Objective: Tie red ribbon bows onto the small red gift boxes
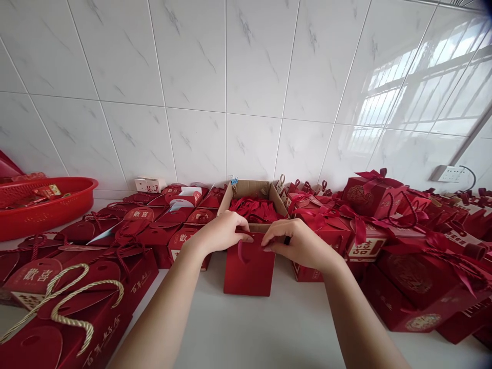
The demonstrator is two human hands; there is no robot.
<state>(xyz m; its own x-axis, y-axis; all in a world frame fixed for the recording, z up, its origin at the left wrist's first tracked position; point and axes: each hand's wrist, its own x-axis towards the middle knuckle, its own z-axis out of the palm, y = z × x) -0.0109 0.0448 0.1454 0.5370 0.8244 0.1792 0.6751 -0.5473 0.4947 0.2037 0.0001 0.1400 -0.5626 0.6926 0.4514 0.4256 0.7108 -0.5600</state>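
A small red gift box (249, 269) stands upright on the white table (269, 328) in front of me. My left hand (219, 233) is closed at its top left edge, pinching a red ribbon (243, 247) that hangs in a loop over the box's front. My right hand (302, 243) is closed at the top right edge, pinching the other end of the ribbon. Just behind the box sits an open cardboard carton (253, 190) filled with red ribbons.
Finished red gift boxes with ribbon bows (369, 205) crowd the right side. Flat and folded red boxes with cord handles (77, 302) lie at the left. A red plastic basket (42, 205) sits far left. A white tiled wall with a socket (449, 174) stands behind.
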